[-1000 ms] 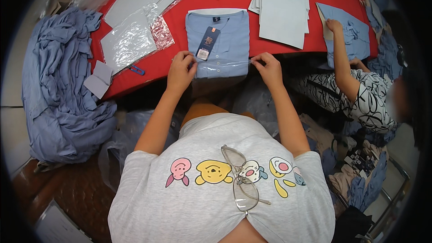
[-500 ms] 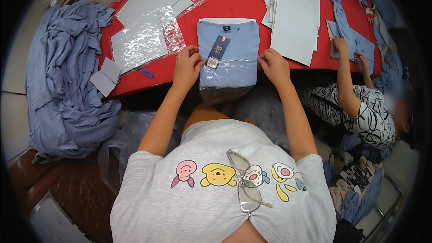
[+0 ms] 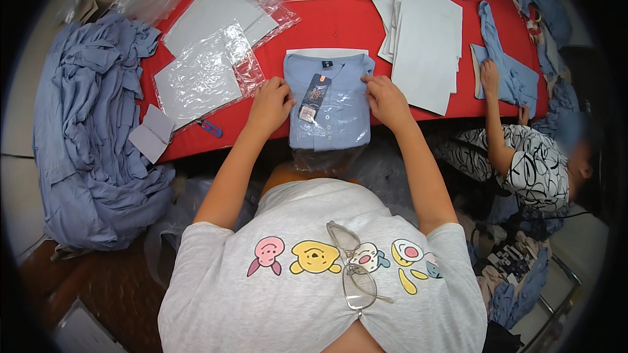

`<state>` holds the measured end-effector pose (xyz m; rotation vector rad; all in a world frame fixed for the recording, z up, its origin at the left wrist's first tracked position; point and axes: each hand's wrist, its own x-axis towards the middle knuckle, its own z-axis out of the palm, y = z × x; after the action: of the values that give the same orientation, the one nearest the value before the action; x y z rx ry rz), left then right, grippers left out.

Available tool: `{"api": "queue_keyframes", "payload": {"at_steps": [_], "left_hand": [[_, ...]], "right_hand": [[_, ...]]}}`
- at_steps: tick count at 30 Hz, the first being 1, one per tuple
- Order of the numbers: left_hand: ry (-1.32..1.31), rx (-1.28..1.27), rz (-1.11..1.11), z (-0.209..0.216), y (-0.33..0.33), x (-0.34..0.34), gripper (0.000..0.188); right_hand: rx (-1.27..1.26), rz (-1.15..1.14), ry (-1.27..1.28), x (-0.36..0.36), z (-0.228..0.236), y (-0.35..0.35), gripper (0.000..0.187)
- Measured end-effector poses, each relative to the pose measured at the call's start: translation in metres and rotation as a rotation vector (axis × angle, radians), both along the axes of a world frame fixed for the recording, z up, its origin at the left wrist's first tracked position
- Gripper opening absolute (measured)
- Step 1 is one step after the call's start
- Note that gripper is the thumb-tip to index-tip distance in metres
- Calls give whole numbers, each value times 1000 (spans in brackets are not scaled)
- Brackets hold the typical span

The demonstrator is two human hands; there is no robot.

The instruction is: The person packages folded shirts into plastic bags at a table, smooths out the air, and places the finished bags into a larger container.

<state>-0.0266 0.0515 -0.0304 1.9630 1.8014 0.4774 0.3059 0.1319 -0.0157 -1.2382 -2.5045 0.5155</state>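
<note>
A folded light-blue shirt with a dark hang tag lies in front of me at the table's near edge. The top of a white backing board shows behind its collar. A clear plastic bag covers the lower part of the shirt, its closed end hanging loose below. On the shirt's left side my left hand pinches the bag's edge. The fingers of my right hand are closed on the bag at the right side, close to the shirt's shoulder.
White boards are stacked right of the shirt. A plastic-covered board, a blue clip and a white card lie left, beside heaped blue garments. At right, another person's hand rests on a blue garment.
Both hands have drawn the plastic bag farther up the shirt, the right hand now nearer the collar. The view has shifted slightly. At right, the other person's hands have moved on the garment.
</note>
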Motion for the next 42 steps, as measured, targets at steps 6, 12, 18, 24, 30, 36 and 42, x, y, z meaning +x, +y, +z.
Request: {"api": "queue_keyframes", "payload": {"at_steps": [6,12,18,24,30,36,42], "left_hand": [[-212,16,-78,1,20,-1,17],[-568,-58,233,-11,27,25,13],[-125,31,-38,-5,58,-3,14],[64,-46,-249,30,97,-4,17],[86,-28,-407,27,122,-5,15],[-32,-59,-419,16,129,-9,14],[-364,-427,50,36,139,9,19]], "right_hand": [[-40,-91,59,9,8,4,5],[-313,-182,82,14,11,8,7],[-280,-169,-67,9,20,33,8],[-97,26,-197,0,43,64,7],[-233,68,-300,-3,39,88,6],[-211,62,-173,9,27,90,9],[-215,-237,-181,5,13,87,15]]}}
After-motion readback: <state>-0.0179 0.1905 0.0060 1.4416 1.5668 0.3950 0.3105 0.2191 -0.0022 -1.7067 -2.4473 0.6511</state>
